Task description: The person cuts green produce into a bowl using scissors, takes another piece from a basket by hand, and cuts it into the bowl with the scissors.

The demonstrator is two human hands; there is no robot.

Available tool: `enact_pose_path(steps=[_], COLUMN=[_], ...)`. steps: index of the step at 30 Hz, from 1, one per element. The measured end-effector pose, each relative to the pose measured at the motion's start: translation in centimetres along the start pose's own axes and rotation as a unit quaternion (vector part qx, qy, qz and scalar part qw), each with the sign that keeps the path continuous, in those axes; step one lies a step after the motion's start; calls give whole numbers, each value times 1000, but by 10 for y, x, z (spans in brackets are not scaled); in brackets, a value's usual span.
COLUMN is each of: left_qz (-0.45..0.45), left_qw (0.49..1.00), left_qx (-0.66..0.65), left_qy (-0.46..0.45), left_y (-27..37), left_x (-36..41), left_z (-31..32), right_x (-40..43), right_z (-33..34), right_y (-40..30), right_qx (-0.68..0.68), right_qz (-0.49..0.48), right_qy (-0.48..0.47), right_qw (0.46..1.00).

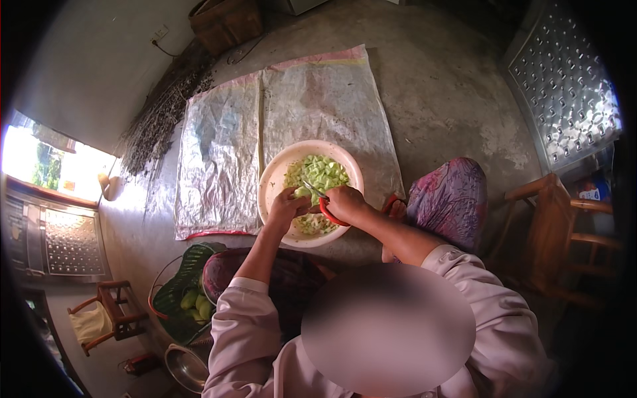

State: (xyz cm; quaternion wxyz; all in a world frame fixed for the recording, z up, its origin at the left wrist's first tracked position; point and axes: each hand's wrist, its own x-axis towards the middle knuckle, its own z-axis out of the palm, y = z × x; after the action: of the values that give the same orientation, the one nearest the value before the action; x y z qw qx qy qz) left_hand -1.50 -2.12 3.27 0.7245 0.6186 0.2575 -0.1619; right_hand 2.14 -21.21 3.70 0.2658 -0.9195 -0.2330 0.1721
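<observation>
A pale pink plastic basin [271, 194] stands before me, holding many chopped light-green vegetable pieces [323, 171]. My right hand [345, 201] grips red-handled scissors [329, 214], their metal blades pointing up and left over the basin. Close to the blade tips, my left hand [288, 206] pinches a pale green vegetable piece [302, 192], partly hidden by the fingers. Whether the blades touch that piece is too small to tell. Smaller, paler bits [316, 225] lie in the near part of the basin, below my hands.
A woven plastic sheet [219, 154] lies under and beyond the basin. Left of my leg sits a green plastic basket [174, 303] with several green vegetables [198, 302], above a metal bowl [184, 368]. Dry stalks [159, 114] lean by the wall; wooden chairs [550, 224] flank me.
</observation>
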Motion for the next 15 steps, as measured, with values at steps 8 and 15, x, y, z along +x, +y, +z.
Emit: enact_pose_path(steps=[8, 15], left_qz=[43, 47], left_qw=[996, 999], left_qx=[-72, -14], left_qy=[-25, -10], left_y=[0, 0], left_x=[0, -1], left_z=[-8, -5], right_x=[-9, -3], right_z=[-10, -6], right_y=[-14, -4], right_qx=[-30, 48], right_qz=[-13, -36], right_qy=[51, 18], right_qw=[998, 998])
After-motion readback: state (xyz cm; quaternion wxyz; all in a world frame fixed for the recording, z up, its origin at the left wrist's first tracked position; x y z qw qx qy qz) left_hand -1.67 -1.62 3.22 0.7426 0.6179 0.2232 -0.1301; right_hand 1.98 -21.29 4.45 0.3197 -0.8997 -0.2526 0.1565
